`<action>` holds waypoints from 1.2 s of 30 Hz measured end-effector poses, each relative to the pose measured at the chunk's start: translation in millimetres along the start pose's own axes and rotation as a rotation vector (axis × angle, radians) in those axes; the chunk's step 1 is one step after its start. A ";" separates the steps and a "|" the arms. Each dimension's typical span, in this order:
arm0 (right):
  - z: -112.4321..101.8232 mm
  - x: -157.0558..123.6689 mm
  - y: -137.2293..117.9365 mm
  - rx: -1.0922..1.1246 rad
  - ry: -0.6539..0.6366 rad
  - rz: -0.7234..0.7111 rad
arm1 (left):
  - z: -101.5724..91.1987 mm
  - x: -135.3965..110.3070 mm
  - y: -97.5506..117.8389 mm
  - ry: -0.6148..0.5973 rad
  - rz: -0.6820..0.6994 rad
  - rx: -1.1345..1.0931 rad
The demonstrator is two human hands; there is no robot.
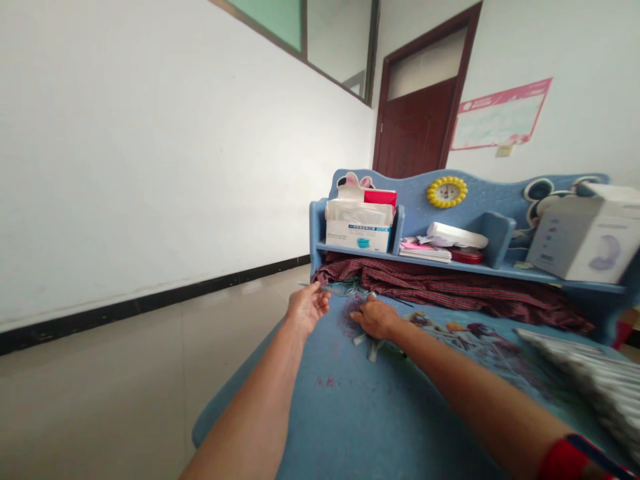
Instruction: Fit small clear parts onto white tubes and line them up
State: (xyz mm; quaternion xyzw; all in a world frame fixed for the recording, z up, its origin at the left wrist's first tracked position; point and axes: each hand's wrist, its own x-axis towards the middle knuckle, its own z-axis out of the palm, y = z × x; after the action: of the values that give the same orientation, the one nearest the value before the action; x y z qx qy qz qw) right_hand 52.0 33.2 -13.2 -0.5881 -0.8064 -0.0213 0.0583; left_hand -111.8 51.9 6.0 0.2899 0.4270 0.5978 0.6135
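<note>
My left hand is raised over the far left part of a blue desk. Its thumb and forefinger are pinched together, and a thin pale sliver sticks out beside them, too small to name. My right hand rests low on the desk with its fingers curled down; what they hold, if anything, is hidden. Short grey-white strips lie just under and in front of it. Behind both hands is a small tangle of greenish strings. A red-and-dark checked cloth is bunched beneath the shelf.
A blue shelf runs along the desk's back. On it stand a mask box, a stack of papers and a white carton. A yellow-rimmed clock sits above. Silvery ridged material lies at the right.
</note>
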 end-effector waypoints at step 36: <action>-6.3 53.3 102.5 -0.187 0.026 0.062 | 10.4 0.3 -12.1 -0.111 -0.050 0.190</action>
State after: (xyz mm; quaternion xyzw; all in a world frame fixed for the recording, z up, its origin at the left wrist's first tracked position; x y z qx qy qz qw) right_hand 133.8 114.5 -4.1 -0.6154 -0.7815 -0.1022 0.0145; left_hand -96.9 52.4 0.4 0.3685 0.4541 0.5222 0.6206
